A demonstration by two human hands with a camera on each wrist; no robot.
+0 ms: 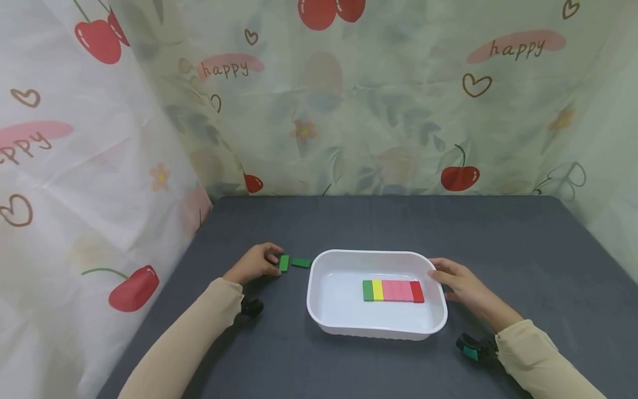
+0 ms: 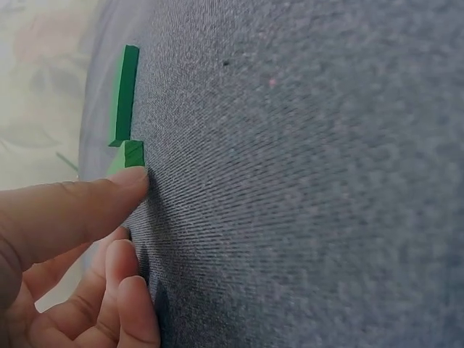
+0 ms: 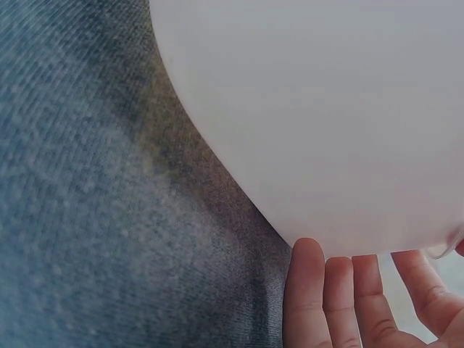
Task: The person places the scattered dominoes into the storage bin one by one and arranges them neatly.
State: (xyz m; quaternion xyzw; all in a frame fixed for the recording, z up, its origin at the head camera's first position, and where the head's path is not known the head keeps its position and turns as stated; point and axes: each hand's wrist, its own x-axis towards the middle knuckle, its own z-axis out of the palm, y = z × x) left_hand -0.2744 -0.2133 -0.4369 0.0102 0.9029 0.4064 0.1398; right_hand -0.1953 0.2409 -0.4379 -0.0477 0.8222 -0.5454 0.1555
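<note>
In the head view my left hand [image 1: 257,260] is left of the tray, its thumb and index finger at the two ends of a small green block [image 1: 284,263]. The left wrist view shows the thumb against this block [image 2: 133,154]; the index fingertip is hidden there. A second green block [image 1: 301,262] lies flat between it and the tray. My right hand [image 1: 458,282] grips the right end of a white tray [image 1: 319,327], thumb over the rim and fingers along the outer wall [image 3: 312,145]. Inside the tray, a row of blocks runs green [image 1: 368,290], yellow [image 1: 377,290], several pink [image 1: 397,290], red [image 1: 416,291].
A dark grey cloth-covered table [image 1: 379,221] spreads under everything. Printed curtains [image 1: 349,122] hang behind it and along the left side. A black wrist device [image 1: 251,307] is under the left wrist, another [image 1: 476,347] by the right wrist.
</note>
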